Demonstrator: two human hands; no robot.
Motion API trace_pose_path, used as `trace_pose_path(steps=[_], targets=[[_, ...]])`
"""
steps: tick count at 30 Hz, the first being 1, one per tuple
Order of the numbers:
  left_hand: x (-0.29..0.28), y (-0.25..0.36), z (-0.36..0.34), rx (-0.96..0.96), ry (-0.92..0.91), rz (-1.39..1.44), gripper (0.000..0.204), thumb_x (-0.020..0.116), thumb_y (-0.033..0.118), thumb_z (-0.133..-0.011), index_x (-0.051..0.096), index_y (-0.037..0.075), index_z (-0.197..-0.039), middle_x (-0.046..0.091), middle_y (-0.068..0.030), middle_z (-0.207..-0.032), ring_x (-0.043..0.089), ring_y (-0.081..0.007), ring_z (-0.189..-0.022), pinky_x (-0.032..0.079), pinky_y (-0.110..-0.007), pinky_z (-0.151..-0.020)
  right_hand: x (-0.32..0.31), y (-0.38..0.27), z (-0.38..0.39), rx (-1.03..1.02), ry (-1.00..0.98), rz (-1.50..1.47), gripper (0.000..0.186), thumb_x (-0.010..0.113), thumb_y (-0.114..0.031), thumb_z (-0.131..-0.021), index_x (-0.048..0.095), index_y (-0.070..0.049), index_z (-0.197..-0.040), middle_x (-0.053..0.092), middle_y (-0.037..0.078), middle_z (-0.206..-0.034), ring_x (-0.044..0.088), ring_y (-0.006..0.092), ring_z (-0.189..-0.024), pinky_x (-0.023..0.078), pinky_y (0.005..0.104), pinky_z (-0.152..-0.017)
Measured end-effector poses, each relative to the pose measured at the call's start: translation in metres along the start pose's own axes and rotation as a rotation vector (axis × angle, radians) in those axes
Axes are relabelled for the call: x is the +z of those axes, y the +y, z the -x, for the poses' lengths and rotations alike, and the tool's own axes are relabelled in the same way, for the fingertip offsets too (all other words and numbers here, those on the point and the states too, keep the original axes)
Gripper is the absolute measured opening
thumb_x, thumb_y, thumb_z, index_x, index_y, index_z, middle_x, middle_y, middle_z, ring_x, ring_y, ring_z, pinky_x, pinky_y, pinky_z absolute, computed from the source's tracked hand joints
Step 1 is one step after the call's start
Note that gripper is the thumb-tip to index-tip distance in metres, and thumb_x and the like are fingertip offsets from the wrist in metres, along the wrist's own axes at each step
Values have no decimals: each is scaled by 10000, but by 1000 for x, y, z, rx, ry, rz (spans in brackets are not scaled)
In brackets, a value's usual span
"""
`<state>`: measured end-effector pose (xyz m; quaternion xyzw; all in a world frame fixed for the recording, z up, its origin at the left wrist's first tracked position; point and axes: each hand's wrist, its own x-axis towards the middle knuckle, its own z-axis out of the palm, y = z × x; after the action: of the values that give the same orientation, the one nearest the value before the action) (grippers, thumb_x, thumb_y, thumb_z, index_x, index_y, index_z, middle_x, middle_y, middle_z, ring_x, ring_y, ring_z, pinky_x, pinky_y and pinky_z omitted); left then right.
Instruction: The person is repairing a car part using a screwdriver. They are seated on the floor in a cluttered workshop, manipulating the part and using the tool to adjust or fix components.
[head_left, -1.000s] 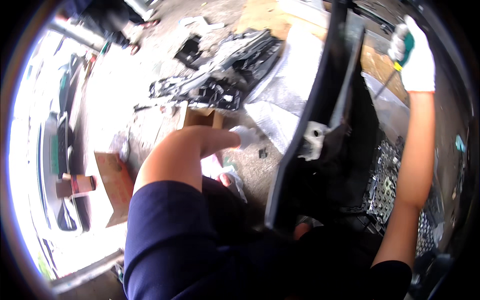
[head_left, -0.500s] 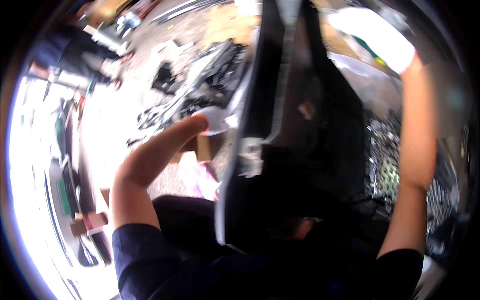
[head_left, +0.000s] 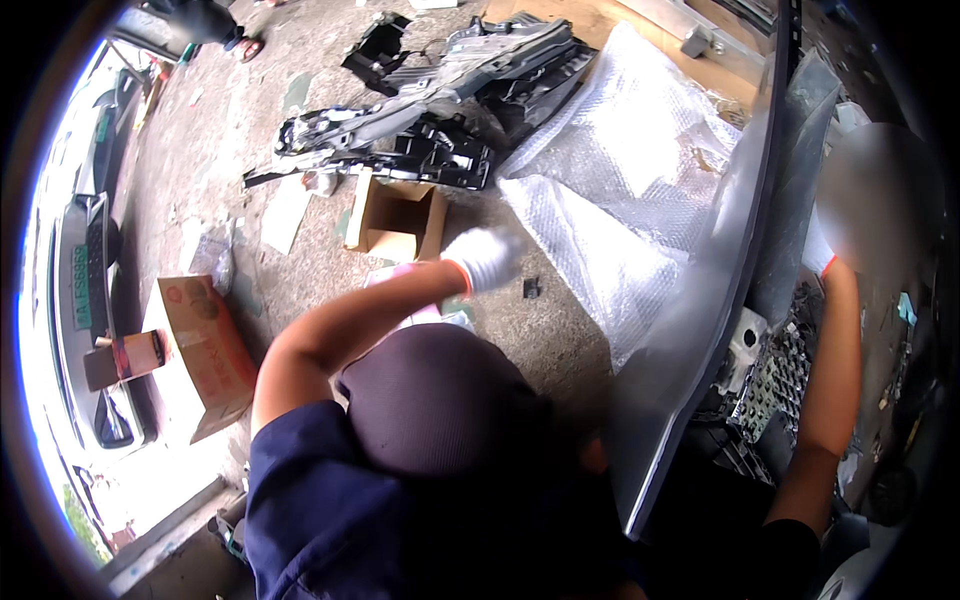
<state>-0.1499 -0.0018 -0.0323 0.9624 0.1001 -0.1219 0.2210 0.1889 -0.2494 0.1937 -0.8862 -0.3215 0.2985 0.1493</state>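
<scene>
My left hand wears a white glove with an orange cuff and hangs over the floor. Its fingers are smeared by motion, and nothing clear shows in them. Close by are a small open cardboard box and a small black piece. To my right, a long dark grey panel stands tilted on edge, running from near my body to the far edge. My gloved right hand is beyond the panel, its fingers mostly hidden by a blurred patch; whether it grips the panel cannot be seen.
Bubble wrap lies left of the panel. Black and grey plastic car parts are piled farther off. A printed carton stands at left, near a vehicle. A mesh grille lies beneath my right arm.
The panel has swung from the middle to the right, uncovering bubble wrap and floor. My left hand is away from its edge and farther right; my right hand has come lower and nearer.
</scene>
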Motion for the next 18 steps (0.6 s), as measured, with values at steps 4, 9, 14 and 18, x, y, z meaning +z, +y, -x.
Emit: trace_pose_path(steps=[4,9,14,18], targets=[[72,14,6,96,-147,-92,261,645,272,-853,637,120,-1065,619,-174,-1038,661,-366,-939,555,-497,-715,-2,13,6,-217,102,249,343,635,-121,-872,644,57,-1165,711,216,-1046,684,241,-938,518,360,-833],[106,11,-5,197,-98,-99,231,505,245,-943,683,197,-1082,653,-86,-1088,672,-296,-992,567,-445,-801,-12,22,10,-78,106,253,381,676,-253,-825,682,19,-1091,697,242,-1026,673,353,-956,512,403,-865],[23,22,10,-37,-114,280,272,618,242,-906,688,167,-1158,687,-148,-1102,648,-353,-1064,524,-451,-904,-39,-18,19,-42,44,255,467,725,-402,-794,698,25,-981,693,244,-936,672,380,-916,515,419,-850],[-97,8,48,-12,814,137,224,713,217,-866,678,79,-1039,686,-151,-919,671,-363,-832,550,-427,-754,-71,-19,28,-217,280,34,374,726,-313,-803,696,15,-981,693,223,-881,682,336,-847,516,404,-792]])
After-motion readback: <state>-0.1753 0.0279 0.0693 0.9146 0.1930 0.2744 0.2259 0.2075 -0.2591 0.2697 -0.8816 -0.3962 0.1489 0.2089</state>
